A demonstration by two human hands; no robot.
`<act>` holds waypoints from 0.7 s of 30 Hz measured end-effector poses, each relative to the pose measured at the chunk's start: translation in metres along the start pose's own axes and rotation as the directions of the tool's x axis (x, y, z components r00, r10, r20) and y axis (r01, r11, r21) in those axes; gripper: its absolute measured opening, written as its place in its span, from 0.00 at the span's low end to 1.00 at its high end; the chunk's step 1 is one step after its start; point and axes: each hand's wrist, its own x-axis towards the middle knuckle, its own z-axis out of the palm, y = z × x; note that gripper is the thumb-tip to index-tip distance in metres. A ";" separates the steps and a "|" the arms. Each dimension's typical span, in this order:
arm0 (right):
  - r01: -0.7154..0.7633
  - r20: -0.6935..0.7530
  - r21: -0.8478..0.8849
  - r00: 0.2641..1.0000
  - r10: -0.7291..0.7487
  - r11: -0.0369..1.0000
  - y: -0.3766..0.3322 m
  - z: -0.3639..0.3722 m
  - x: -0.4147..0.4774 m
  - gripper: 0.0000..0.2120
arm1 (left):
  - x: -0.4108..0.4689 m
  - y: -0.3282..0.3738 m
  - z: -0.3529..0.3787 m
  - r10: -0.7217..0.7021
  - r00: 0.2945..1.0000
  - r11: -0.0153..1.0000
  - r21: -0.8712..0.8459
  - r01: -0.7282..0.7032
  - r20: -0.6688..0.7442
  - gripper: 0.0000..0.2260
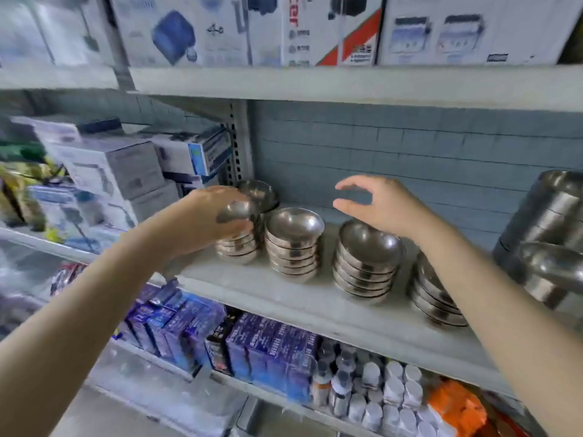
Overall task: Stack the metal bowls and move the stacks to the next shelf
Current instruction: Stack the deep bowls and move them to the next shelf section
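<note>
Several stacks of small metal bowls stand in a row on the grey middle shelf (277, 298). My left hand (208, 216) grips the top metal bowl (236, 210) of the leftmost stack (237, 249). Another stack (259, 191) stands behind it. A second front stack (294, 244) stands to the right. My right hand (381, 206) hovers with fingers apart just above a third stack (366, 260) and holds nothing. My right forearm partly hides a fourth stack (437, 299).
Larger metal bowls and pots (549, 228) crowd the shelf's right end. Cardboard boxes (132, 165) fill the neighbouring shelf bay on the left, past a perforated upright (235, 143). Appliance boxes (328, 29) sit on the shelf above; blue packets (268, 351) and small bottles (372, 392) below.
</note>
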 end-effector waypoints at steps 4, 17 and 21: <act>-0.045 0.068 0.019 0.997 0.044 0.999 -0.016 0.018 0.050 0.17 | 0.025 -0.039 -0.002 -0.023 0.999 1.000 -0.005 0.023 0.024 0.27; -0.545 0.423 0.109 0.782 0.458 0.831 0.022 0.131 0.227 0.28 | 0.195 -0.114 0.047 -0.171 0.962 0.959 -0.187 0.212 0.213 0.31; -0.632 0.470 0.169 0.726 0.502 0.756 0.029 0.165 0.251 0.34 | 0.233 -0.128 0.062 -0.186 0.920 0.947 -0.185 0.261 0.345 0.25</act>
